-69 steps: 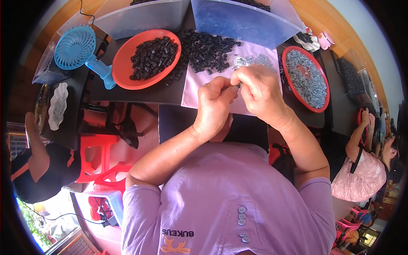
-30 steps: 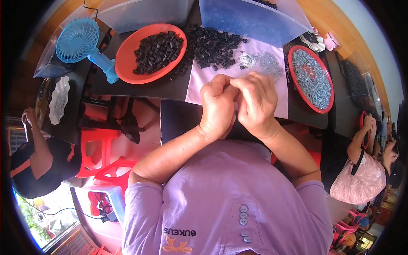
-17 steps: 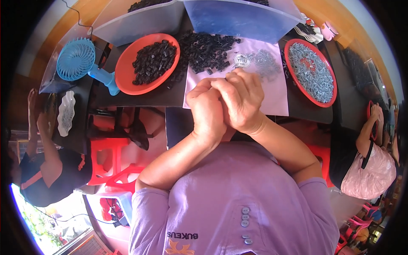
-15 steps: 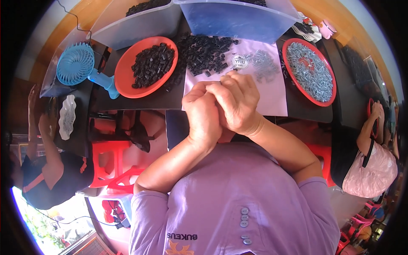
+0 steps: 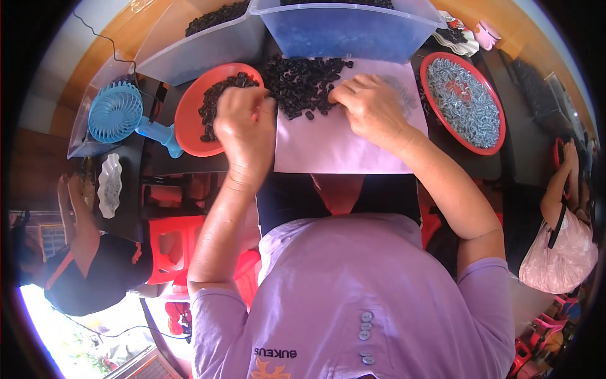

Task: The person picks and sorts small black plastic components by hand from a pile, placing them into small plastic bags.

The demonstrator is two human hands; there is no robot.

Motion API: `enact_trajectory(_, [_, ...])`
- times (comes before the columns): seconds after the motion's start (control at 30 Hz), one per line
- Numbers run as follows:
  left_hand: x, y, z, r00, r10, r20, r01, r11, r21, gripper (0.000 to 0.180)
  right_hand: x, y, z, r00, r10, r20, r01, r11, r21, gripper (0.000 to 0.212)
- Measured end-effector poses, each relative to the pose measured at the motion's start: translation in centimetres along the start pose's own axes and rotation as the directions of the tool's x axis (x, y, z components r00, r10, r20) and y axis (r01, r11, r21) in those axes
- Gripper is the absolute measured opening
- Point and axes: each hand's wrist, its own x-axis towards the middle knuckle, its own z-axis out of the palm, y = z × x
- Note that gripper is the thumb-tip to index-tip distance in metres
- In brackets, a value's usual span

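Observation:
My left hand (image 5: 243, 129) is over the right rim of an orange-red bowl (image 5: 189, 129) of small black plastic pieces. Its fingers are curled in, and whatever they hold is hidden. My right hand (image 5: 374, 108) is at the right edge of a loose pile of black plastic pieces (image 5: 297, 82), fingers drawn together in a pinch; I cannot make out what is between them. Beneath it lies a pink sheet (image 5: 341, 151). A patch of small silvery metal parts (image 5: 404, 95) shows past the right hand, partly covered by it.
A red dish (image 5: 464, 104) of silvery screw-like parts stands at the right. Clear plastic tubs (image 5: 347, 31) line the back, black pieces inside. A blue fan (image 5: 117, 114) and a white wavy dish (image 5: 110, 186) are at the left. Other people sit on both sides.
My hands were clasped together over the sheet and have parted. The left has gone to the orange-red bowl; the right has moved up to the edge of the black pile.

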Motion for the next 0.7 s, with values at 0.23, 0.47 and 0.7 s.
enact_trajectory(0.23, [-0.4, 1.4, 3.0, 0.968, 0.082, 0.235, -0.077, 0.997, -0.032, 0.01, 0.3, 0.1, 0.0, 0.999, -0.029, -0.042, 0.031, 0.999, 0.04, 0.024])
enact_trajectory(0.47, [2.9, -0.6, 6.9, 0.936, 0.152, 0.319, -0.243, 0.931, 0.271, 0.015, 0.8, 1.4, -1.2, 0.92, 0.298, -0.255, -0.15, 0.867, 0.474, 0.024])
enact_trajectory(0.7, [4.4, -1.5, 8.0, 0.885, 0.024, 0.466, -0.219, 0.903, 0.37, 0.015, 0.2, 1.8, -2.3, 0.887, 0.405, -0.22, -0.192, 0.76, 0.621, 0.022])
